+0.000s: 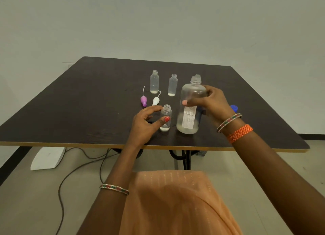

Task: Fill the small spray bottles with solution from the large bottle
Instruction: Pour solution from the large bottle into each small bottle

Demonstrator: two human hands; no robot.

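The large clear bottle (190, 109) stands upright and uncapped on the dark table (88, 97), with a little pale liquid at its bottom and a white label. My right hand (210, 102) grips its upper body. A small open bottle (165, 118) stands just left of it, holding a thin layer of liquid; my left hand (147, 122) holds it between thumb and fingers. Two more small open bottles (154, 82) (172, 85) stand farther back. A further bottle neck (198, 76) peeks out behind the large bottle. A purple spray top (143, 100) and a white spray top (155, 101) lie between them.
A blue cap (234, 108) lies on the table behind my right wrist. Under the table's near edge are black table legs (186, 157), cables (79, 164) and a white object (47, 158) on the floor. My orange garment (175, 203) fills the foreground.
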